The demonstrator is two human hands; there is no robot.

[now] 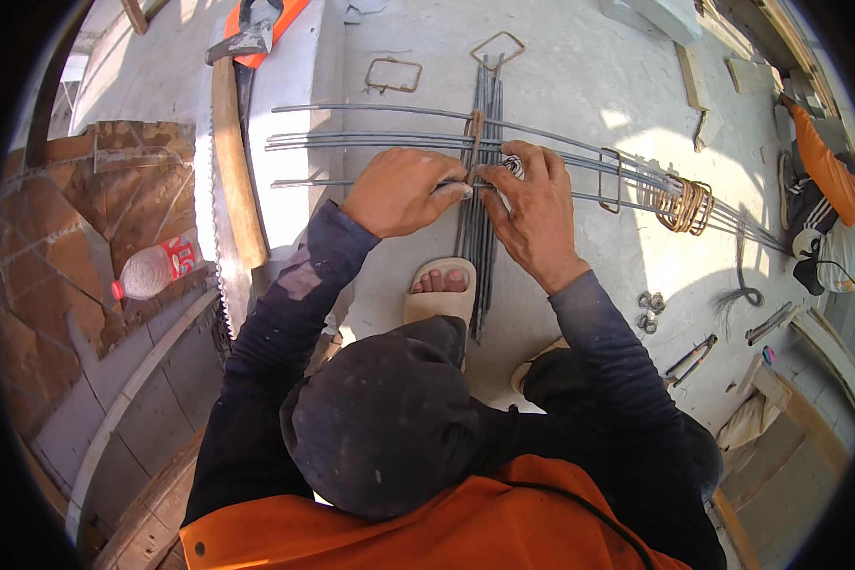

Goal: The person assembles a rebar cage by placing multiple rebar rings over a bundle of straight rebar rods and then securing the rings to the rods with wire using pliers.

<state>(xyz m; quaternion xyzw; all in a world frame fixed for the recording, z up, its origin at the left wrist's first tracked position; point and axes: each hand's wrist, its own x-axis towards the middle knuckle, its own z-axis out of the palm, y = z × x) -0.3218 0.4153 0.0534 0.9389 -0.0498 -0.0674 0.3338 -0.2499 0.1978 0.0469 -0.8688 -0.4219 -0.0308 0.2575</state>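
Note:
Long thin steel rebars lie crosswise over a darker bundle of rods on the floor. Around them, near the crossing, stands a rusty wire stirrup. My left hand is closed, thumb and forefinger pinched at the stirrup's near end. My right hand comes at the same spot from the other side, its thumb and forefinger curled in close. What those fingers grip is hidden. Beneath them shows a small, pale, striped thing. Further right, another stirrup and a cluster of rusty stirrups surround the bars.
Two loose stirrups lie beyond the bars. On the left are a wooden-handled hammer, an orange saw handle and a bottle. Pliers and wire strands lie right. Another person sits far right.

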